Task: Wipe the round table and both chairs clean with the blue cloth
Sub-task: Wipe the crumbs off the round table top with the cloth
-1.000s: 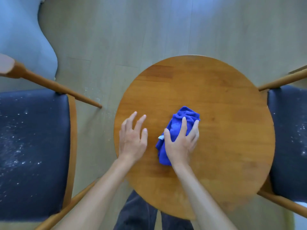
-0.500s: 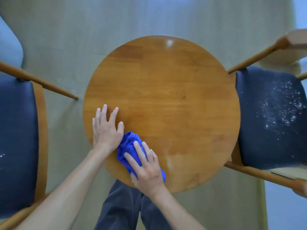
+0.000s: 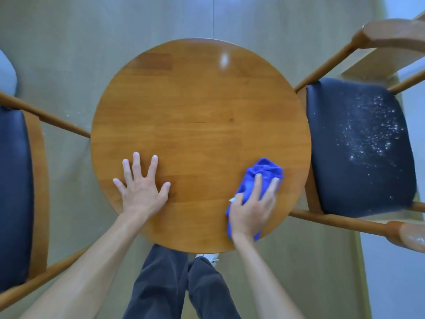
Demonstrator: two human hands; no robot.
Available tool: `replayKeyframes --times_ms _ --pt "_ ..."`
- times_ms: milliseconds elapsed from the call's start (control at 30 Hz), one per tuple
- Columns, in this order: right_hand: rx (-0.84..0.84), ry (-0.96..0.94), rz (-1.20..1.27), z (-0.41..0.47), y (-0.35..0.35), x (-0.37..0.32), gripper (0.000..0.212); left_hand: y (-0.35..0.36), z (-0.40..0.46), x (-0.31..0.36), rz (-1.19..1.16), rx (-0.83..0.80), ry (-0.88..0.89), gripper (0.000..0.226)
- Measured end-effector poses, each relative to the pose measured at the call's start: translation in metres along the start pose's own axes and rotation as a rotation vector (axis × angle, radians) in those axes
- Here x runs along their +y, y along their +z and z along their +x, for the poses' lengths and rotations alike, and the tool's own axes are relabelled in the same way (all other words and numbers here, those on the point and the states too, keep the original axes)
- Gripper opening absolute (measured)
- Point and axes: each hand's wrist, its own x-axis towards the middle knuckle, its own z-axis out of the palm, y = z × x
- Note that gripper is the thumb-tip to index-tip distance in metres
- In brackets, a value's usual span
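Observation:
A round wooden table [image 3: 195, 107] fills the middle of the view. My right hand [image 3: 251, 210] presses the bunched blue cloth [image 3: 264, 173] flat on the table's near right edge. My left hand [image 3: 141, 187] lies flat with fingers spread on the near left part of the tabletop, holding nothing. The right chair [image 3: 358, 146] has a dark seat scattered with white crumbs or dust. Of the left chair [image 3: 13, 192] only the dark seat and wooden arm show at the frame's edge.
The floor [image 3: 69, 42] is pale wood planks. My legs in dark trousers [image 3: 174, 284] stand at the table's near edge. Both chairs' wooden arms reach close to the table rim on each side.
My right hand has swept the blue cloth from the near left of the table across to the near right edge. The left hand stays flat on the tabletop, fingers spread wider.

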Motion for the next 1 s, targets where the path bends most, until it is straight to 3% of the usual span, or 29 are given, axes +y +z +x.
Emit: replayKeyframes --times_ms 67,167,233,333,400,467,533,667,733,833,1000 --pt "-0.050 -0.147 0.038 -0.041 0.006 -0.031 0.053 -0.001 0.000 0.001 -0.031 0.014 -0.011 0.067" --pt "-0.225 -0.524 0.055 -0.097 0.003 -0.045 0.051 -0.004 0.002 0.002 -0.078 0.046 -0.029 0.059" --pt "-0.307 -0.735 0.074 -0.100 0.000 -0.021 0.050 -0.006 0.002 0.002 -0.088 0.045 -0.035 0.056" --pt "-0.392 -0.893 0.039 -0.064 -0.016 0.036 0.057 -0.007 0.001 0.002 -0.055 0.005 -0.031 0.067" --pt "-0.361 -0.892 0.026 -0.018 -0.031 0.072 0.061 -0.005 0.001 0.002 -0.009 0.001 -0.023 0.079" --pt "-0.298 -0.771 0.011 0.035 -0.042 0.098 0.055 -0.001 0.000 0.003 0.035 0.015 -0.021 0.086" --pt "-0.222 -0.561 -0.015 0.085 -0.043 0.105 0.054 0.002 0.000 0.003 0.047 0.019 -0.021 0.087" --pt "-0.035 0.032 -0.019 0.149 -0.014 0.066 0.060 0.002 0.001 0.005 0.092 0.007 -0.008 0.087" --pt "0.041 0.167 -0.028 0.156 0.005 0.032 0.060 0.001 0.003 0.005 0.115 0.002 0.000 0.087" --pt "0.018 0.002 -0.007 0.126 0.028 -0.022 0.058 -0.001 0.003 0.004 0.144 -0.007 0.004 0.087" --pt "-0.212 -0.563 0.040 0.023 0.028 -0.054 0.053 -0.009 0.006 0.005 0.123 0.015 -0.016 0.082"
